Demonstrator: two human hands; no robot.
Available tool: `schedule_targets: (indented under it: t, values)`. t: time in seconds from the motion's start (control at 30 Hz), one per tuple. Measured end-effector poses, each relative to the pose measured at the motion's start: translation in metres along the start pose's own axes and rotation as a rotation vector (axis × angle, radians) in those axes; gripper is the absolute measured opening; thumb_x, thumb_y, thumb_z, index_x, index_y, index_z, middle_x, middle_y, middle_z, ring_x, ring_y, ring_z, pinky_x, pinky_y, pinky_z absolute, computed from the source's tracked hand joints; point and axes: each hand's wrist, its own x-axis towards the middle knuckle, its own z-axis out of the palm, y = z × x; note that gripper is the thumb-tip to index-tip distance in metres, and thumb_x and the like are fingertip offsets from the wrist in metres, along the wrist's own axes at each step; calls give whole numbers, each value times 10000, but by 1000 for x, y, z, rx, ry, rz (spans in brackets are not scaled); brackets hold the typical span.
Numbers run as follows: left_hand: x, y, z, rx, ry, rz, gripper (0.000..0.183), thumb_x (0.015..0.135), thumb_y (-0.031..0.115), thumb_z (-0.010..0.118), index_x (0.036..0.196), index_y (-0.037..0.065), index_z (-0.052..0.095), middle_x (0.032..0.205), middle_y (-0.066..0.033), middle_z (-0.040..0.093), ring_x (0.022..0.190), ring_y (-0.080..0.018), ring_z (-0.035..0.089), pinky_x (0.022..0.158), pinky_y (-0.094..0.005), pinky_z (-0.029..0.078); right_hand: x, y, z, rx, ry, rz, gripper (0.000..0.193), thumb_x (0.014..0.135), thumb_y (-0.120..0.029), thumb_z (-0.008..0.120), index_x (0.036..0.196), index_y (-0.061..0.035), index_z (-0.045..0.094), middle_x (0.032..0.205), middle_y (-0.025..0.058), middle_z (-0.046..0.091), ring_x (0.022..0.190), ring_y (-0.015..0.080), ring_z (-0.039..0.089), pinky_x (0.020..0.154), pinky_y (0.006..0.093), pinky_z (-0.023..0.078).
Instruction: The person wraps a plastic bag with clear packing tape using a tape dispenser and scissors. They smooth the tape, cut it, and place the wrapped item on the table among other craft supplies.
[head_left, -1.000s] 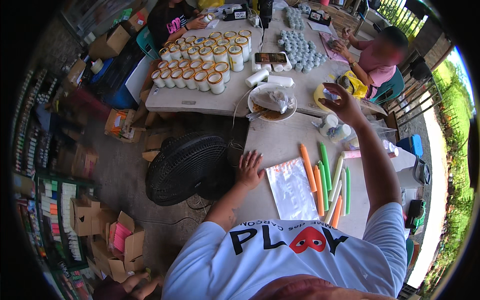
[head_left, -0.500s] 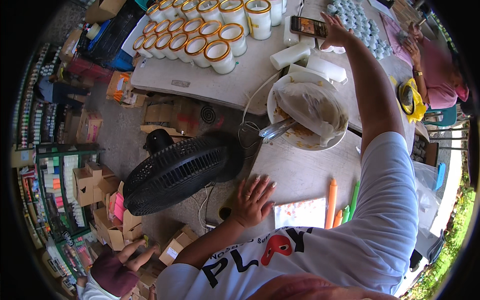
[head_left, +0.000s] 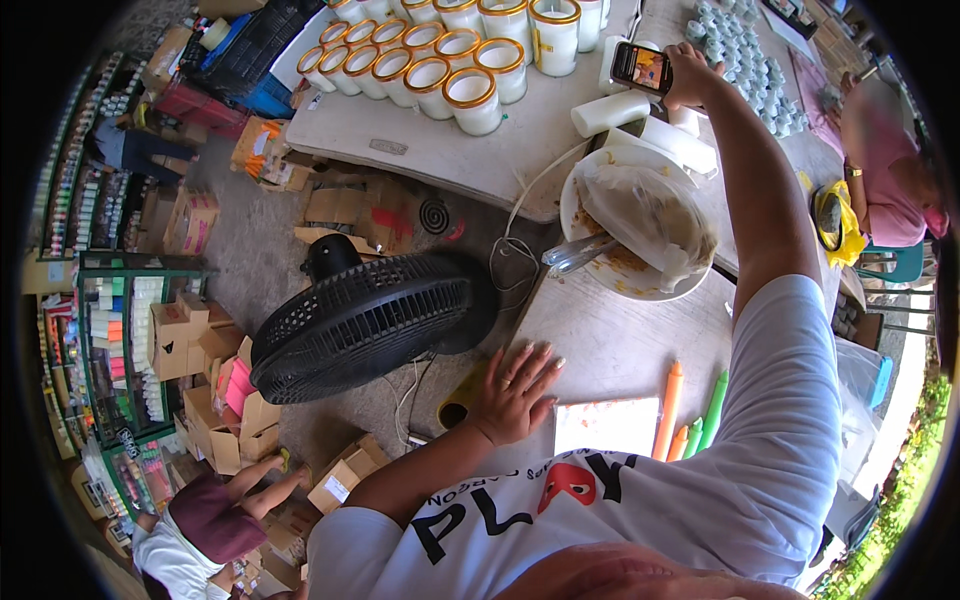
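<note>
My right hand (head_left: pixel 692 78) reaches to the far side of the table, its fingers closed around the right end of a smartphone (head_left: pixel 640 68) with a lit screen. White cylindrical candles (head_left: pixel 611 113) lie just below the phone. Flat on the near table edge rests my left hand (head_left: pixel 517 396), fingers spread and holding nothing. To its right lie a white patterned sheet (head_left: pixel 607 425), an orange taper candle (head_left: pixel 668 410) and a green one (head_left: pixel 714 408). Between my hands stands a white bowl (head_left: pixel 572 205) with a crumpled plastic bag (head_left: pixel 650 220) and metal cutlery handles (head_left: pixel 578 254) over its rim.
Rows of gold-rimmed glass jars (head_left: pixel 472 100) with white filling stand on the far table. Small pale cups (head_left: pixel 745 60) cluster far right. A black fan (head_left: pixel 370 325) stands left, with cardboard boxes (head_left: pixel 180 335) beyond. A person in pink (head_left: pixel 885 180) sits right; others are at left.
My right hand has gone from spread fingers over the phone's end to closing around it. My left hand stays on the table. The whole view has shifted slightly.
</note>
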Motion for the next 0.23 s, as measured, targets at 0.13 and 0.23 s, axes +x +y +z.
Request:
schedule_targets:
  t: [0.13,0.23]
  values:
    - [-3,1,4,25,47,11,552,863,358,550,1374,170,457,1489,-79,319,1378,-269,263,1091,-537,202,-55,-5,-41,-223,196,-147,908,581,-100,790,1370,-153,343,1387,32,358,1318,246,352,1020,712,234]
    - [-5,-1,14,46,73,12,567,860,374,554,1387,199,444,1497,-77,305,1390,-268,240,1102,-541,183,-114,-15,-85,-283,261,-297,949,611,-80,780,1419,-183,292,1443,36,314,1369,223,286,1057,671,219]
